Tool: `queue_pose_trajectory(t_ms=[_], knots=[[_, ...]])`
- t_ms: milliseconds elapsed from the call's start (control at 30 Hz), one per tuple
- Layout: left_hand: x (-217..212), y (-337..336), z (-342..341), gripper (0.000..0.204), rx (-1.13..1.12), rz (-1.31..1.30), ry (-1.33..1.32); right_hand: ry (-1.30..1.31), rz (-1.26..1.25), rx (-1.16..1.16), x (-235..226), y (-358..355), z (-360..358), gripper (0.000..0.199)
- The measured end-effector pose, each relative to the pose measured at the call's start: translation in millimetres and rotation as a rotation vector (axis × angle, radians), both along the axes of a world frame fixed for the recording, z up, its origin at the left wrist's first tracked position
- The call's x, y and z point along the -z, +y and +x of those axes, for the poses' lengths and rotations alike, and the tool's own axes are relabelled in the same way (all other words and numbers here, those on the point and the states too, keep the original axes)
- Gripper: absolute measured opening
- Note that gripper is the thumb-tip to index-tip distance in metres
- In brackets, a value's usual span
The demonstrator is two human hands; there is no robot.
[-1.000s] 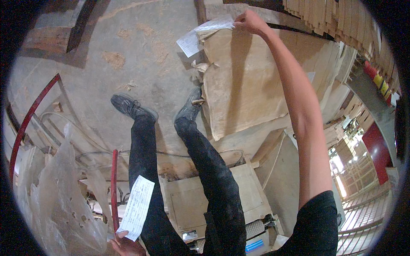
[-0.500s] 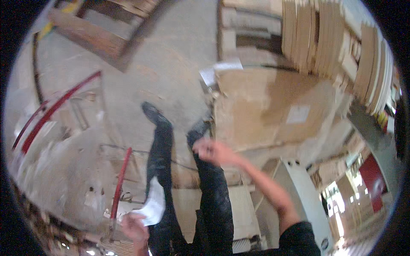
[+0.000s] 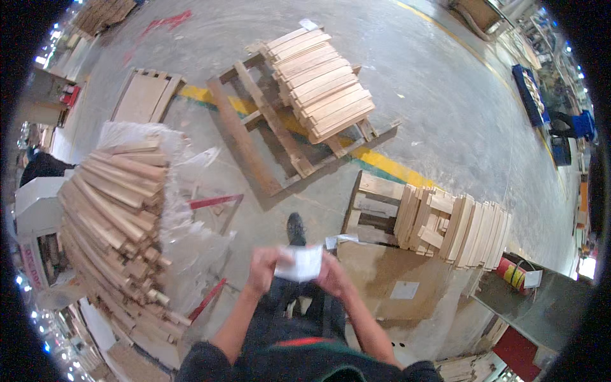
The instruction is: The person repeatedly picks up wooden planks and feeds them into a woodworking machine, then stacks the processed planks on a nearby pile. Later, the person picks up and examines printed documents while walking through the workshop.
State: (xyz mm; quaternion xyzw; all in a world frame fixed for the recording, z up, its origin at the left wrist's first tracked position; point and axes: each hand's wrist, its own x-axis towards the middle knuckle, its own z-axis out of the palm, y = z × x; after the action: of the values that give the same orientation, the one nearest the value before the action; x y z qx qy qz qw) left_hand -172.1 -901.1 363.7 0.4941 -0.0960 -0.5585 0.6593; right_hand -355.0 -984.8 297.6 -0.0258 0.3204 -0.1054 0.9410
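A small white sheet of paper (image 3: 301, 265) is held up in front of my body, over my legs. My left hand (image 3: 261, 267) grips its left edge, thumb lying across the front. The right edge sits in the closed fingers of my right hand (image 3: 331, 274). Any writing on the sheet is too blurred to make out. Beyond the paper, one dark shoe (image 3: 295, 229) shows on the grey floor.
Wooden strips (image 3: 121, 191) lie heaped at left beside clear plastic film (image 3: 184, 216) and red bars (image 3: 209, 299). Ahead, a pallet (image 3: 254, 102) bears stacked boards (image 3: 324, 83). More boards (image 3: 452, 226) and a brown sheet (image 3: 369, 267) are at right. A person in blue (image 3: 582, 125) is far right.
My right hand has come in from the right and now holds the paper too. My left hand has raised the paper from beside my leg. The view has tilted up to show more floor.
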Motion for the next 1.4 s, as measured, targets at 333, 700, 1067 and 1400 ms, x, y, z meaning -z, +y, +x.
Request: queue_pose_trajectory(t_ms=[333, 700, 1067, 1400], knots=[[-158.2, -160.8, 149.5, 0.012, 0.098, -0.095, -0.58, 0.323, -0.914, 0.084, -161.9, -224.2, 112.2, 0.045], [-228.5, -226.4, 207.5, 0.015, -0.154, 0.055, -0.808, -0.002, -0.839, -0.15, -217.5, -321.6, 229.2, 0.021], [-241.0, -248.8, 262.7, 0.017, -0.545, 0.341, -0.926, -0.056, -1.274, -0.4, -260.3, -421.6, 356.5, 0.023], [-152.7, -318.4, 494.4, 0.017, -0.742, 0.345, -0.728, -0.008, -1.208, -0.608, -195.8, -512.3, 616.0, 0.027]])
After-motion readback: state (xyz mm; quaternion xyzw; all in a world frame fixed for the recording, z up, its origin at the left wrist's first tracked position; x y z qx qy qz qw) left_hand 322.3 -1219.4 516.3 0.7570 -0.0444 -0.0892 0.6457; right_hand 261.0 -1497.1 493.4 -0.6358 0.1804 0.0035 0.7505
